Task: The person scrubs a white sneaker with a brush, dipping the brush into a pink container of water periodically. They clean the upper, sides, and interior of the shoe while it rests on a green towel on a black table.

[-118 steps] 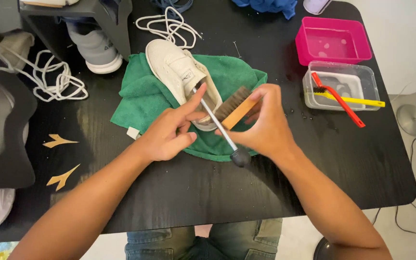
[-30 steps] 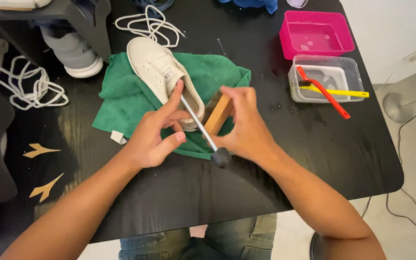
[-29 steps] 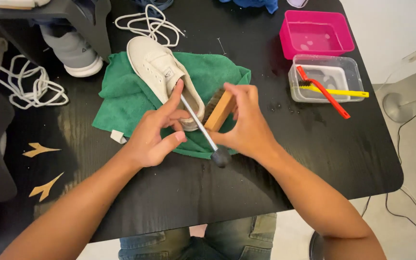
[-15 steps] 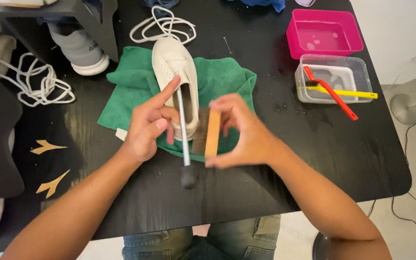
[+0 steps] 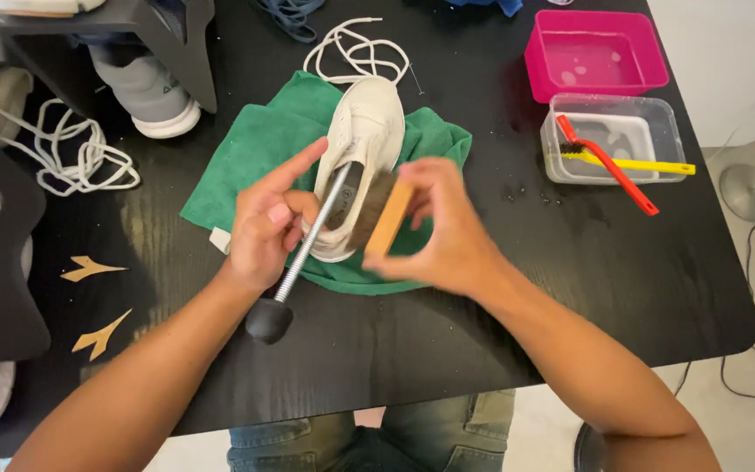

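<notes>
A white sneaker point(image 5: 364, 140) lies on a green cloth point(image 5: 255, 149) on the black table, toe pointing away from me. A metal shoe-tree rod with a black knob point(image 5: 269, 318) sticks out of its opening toward me. My left hand point(image 5: 266, 223) grips this rod near the heel, index finger stretched along the shoe's side. My right hand point(image 5: 443, 227) holds a wooden brush point(image 5: 381, 214) with dark bristles, pressed against the sneaker's heel side.
A pink tub point(image 5: 594, 54) and a clear tub point(image 5: 615, 138) with a red and a yellow brush stand at the right. White laces point(image 5: 356, 52) lie beyond the sneaker, more laces point(image 5: 72, 153) at the left. A grey shoe point(image 5: 146, 96) sits under a black stand.
The sneaker has been turned from slanting left to pointing straight away, the rod swinging with it. My right hand has brought the brush back against the heel.
</notes>
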